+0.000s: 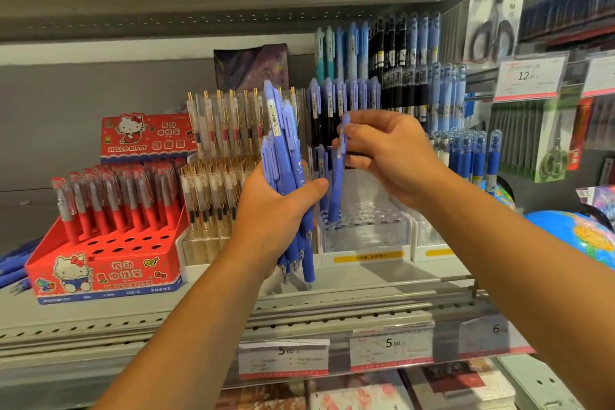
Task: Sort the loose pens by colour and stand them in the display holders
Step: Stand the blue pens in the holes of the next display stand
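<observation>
My left hand (278,213) grips a bundle of several periwinkle-blue pens (283,150), held upright in front of the shelf. My right hand (386,153) pinches one blue pen (339,176) near its top. That pen stands almost upright, with its tip down at the front left of the clear tiered display holder (366,230). The holder's front rows show mostly bare holes. Matching blue pens (346,96) fill its upper back rows.
A red Hello Kitty pen box (103,263) stands at left, and a clear holder of gold-clipped pens (219,176) beside it. Blue-capped pens (472,153) fill the holder at right. A globe (575,233) sits far right. Loose blue pens (13,270) lie at the shelf's left edge.
</observation>
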A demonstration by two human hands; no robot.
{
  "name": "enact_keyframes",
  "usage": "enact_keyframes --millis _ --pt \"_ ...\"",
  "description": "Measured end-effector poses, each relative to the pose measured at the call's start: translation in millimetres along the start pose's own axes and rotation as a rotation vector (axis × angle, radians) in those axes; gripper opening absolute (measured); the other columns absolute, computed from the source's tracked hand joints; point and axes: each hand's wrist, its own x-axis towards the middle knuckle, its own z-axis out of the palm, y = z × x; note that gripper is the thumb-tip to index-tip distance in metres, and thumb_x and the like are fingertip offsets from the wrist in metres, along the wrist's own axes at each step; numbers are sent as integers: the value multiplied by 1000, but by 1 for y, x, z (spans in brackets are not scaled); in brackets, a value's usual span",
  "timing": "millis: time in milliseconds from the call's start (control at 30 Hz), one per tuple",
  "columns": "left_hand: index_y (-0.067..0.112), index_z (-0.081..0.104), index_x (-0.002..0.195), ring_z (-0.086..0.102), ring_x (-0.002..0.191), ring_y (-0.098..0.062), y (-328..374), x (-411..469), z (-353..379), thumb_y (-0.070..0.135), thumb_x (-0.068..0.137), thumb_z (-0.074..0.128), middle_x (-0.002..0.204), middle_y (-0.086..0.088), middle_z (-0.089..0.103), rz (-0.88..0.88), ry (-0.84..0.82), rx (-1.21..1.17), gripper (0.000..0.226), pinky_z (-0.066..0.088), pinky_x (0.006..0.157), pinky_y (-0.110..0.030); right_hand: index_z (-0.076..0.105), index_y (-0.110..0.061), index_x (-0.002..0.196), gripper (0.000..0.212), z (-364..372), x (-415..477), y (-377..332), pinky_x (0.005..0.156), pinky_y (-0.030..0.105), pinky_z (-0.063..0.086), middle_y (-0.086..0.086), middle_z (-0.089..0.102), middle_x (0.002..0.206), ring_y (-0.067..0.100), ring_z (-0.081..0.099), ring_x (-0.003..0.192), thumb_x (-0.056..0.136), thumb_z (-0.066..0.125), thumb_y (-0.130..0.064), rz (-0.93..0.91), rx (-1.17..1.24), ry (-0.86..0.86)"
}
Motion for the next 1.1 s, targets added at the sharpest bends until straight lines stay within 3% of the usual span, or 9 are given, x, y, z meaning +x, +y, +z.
enact_keyframes --millis 167,333,600,767,867,1000,1100 --pt "21 58 101 57 49 -20 -1 1 -1 18 85 76 57 2 59 -21 -13 -5 25 54 51 -30 60 -21 110 25 -5 5 -2 71 39 62 9 69 96 14 72 81 94 57 -2 -252 -380 151" --pt "18 57 102 58 50 -20 -2 1 -2 18 85 76 58 1 59 -15 -20 1 26 55 52 -31 62 -21 106 19 -6 11 1 73 45 59 6 68 97 23 68 81 95 58 -7 -381 -531 212" --pt "20 56 104 55 46 -18 -3 2 -2 18 85 75 54 3 58 -15 -39 10 27 53 50 -29 64 -27 98 21 -9 17 17 76 41 59 3 70 95 18 69 90 94 55 -8 -286 -634 201" --pt "23 56 104 55 46 -18 -4 1 -2 19 85 76 54 1 58 -18 -40 2 27 52 49 -29 65 -28 97 19 -10 17 17 60 14 52 -4 67 85 4 65 73 90 61 -10 -321 -720 183" --pt "24 56 103 55 45 -19 -4 1 -2 19 85 76 53 1 57 -20 -45 1 27 51 48 -29 61 -24 99 19 -10 18 23 63 16 50 -5 64 84 7 62 73 92 59 -6 -275 -758 138" --pt "22 56 103 56 46 -20 -4 1 -2 18 86 76 53 2 57 -24 -60 -6 27 53 49 -32 55 -18 107 24 -11 20 31 72 30 55 1 62 92 17 62 84 91 57 -1 -152 -780 81" --pt "21 55 102 55 46 -21 -4 1 -2 17 86 76 54 -1 56 -27 -71 -9 27 52 48 -30 58 -20 100 33 -11 20 34 70 23 53 -1 61 90 13 61 80 87 53 11 -129 -803 61"
